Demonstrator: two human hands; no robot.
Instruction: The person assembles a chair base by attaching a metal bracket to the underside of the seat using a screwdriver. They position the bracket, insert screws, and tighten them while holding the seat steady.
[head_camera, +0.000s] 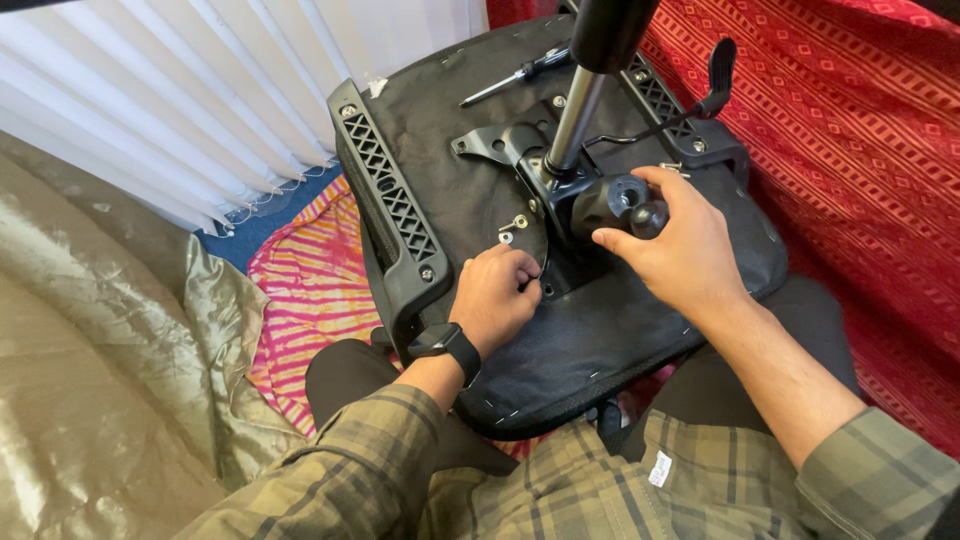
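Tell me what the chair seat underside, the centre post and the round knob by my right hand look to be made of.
Seat underside: black woven fabric, matte, stapled along the edge; the staples show as small bright marks. Centre post: metal by the look, polished silvery with a bright highlight, its upper sleeve black. Round knob: probably moulded black plastic, dull sheen, ribbed. The right hand touches it; the left hand rests on the fabric.

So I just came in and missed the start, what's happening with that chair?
A person has an upturned office chair seat across their lap. The left hand presses by the metal mechanism plate, near a loose bolt. The right hand grips the black tension knob. A screwdriver lies on the seat's far edge.
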